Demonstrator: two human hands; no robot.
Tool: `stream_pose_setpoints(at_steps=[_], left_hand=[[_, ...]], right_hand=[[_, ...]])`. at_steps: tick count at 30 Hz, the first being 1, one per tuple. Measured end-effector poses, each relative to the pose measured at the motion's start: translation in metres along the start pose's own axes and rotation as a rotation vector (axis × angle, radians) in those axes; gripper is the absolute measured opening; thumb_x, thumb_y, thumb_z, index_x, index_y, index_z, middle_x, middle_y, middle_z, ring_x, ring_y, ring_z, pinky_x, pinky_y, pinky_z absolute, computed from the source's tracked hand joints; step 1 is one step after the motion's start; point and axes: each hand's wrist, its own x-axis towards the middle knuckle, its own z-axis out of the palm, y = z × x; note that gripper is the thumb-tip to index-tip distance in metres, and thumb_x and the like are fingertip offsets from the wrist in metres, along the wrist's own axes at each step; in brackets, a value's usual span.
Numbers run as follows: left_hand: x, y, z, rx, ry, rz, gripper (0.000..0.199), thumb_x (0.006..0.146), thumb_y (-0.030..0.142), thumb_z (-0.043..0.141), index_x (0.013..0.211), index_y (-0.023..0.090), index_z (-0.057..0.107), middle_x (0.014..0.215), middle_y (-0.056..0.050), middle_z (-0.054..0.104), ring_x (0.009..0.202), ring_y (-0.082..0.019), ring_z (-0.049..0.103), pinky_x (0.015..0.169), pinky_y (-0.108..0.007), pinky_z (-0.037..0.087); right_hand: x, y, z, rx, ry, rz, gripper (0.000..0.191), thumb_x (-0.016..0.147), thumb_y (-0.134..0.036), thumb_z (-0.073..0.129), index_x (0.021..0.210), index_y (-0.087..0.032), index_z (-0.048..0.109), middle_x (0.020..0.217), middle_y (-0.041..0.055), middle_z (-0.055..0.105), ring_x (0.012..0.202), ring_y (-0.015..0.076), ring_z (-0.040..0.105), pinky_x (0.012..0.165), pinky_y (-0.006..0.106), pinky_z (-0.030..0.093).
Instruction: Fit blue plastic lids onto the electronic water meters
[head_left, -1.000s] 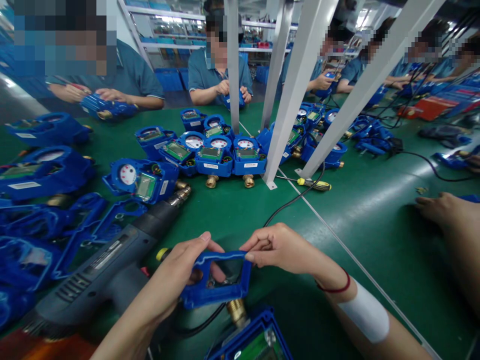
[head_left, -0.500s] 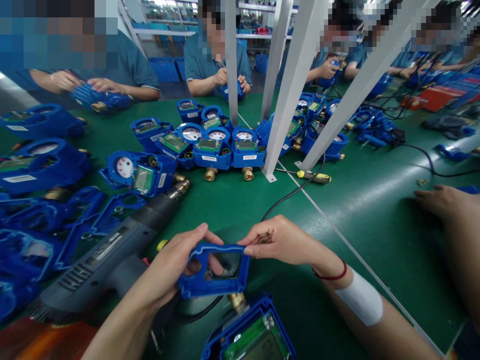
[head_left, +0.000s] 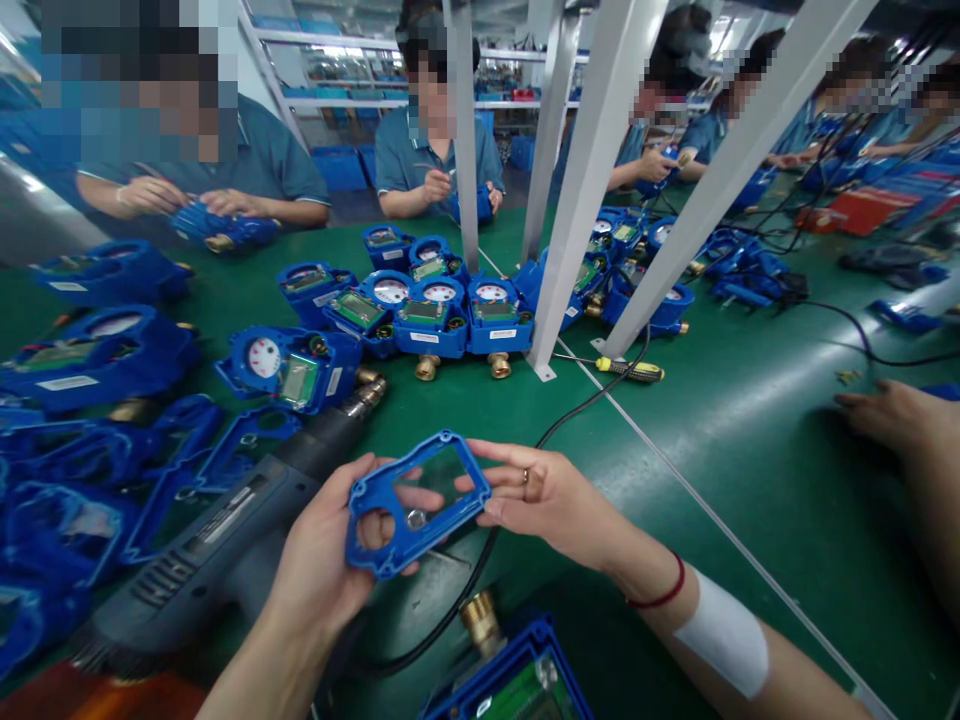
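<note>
Between my two hands is a blue meter cover [head_left: 375,556], a frame with a round hole and a rectangular window. My left hand [head_left: 330,540] grips its left end from below, some fingers showing through the openings. My right hand [head_left: 551,500] pinches the right edge between thumb and fingers. A small round metallic bit [head_left: 416,518] shows in the window area. Below the cover, near the bottom edge, lies an open blue meter housing [head_left: 510,680] with a green circuit board and a brass fitting [head_left: 481,618]; its lower part is cut off by the frame.
A heat gun [head_left: 225,510] lies left, beside loose blue covers [head_left: 67,520]. Several blue meters [head_left: 431,320] stand ahead near white metal posts [head_left: 585,190]. A screwdriver [head_left: 634,370] and black cable lie right of centre. Another person's hand [head_left: 900,425] rests at right; co-workers sit opposite.
The cover has been tipped up and turned, so its inner side and both openings now show, with its right end raised. Both hands still hold it. The view has shifted slightly.
</note>
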Motion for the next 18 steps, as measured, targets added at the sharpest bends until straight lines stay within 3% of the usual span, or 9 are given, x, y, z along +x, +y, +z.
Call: stream_pose_setpoints(at_steps=[10,18], left_hand=[[-0.003,-0.002,0.005,-0.048,0.071,0.056,0.023,0.087,0.026,0.039,0.085,0.013,0.057,0.068,-0.014,0.070,0.043,-0.024,0.059,0.029,-0.031,0.044],[-0.010,-0.010,0.018,-0.127,0.138,0.073,0.026,0.088,0.027,0.038,0.083,0.012,0.059,0.070,-0.012,0.070,0.051,-0.023,0.064,0.037,-0.031,0.048]], right_hand=[[0.003,0.002,0.004,0.074,0.052,0.009,0.058,0.072,-0.007,0.072,0.126,-0.021,0.056,0.103,0.0033,0.072,0.084,0.0090,0.069,0.075,0.019,0.053],[0.004,0.011,0.014,0.125,0.208,-0.080,0.050,0.070,-0.015,0.076,0.117,-0.019,0.059,0.101,0.0035,0.072,0.087,0.0120,0.069,0.082,0.025,0.052]])
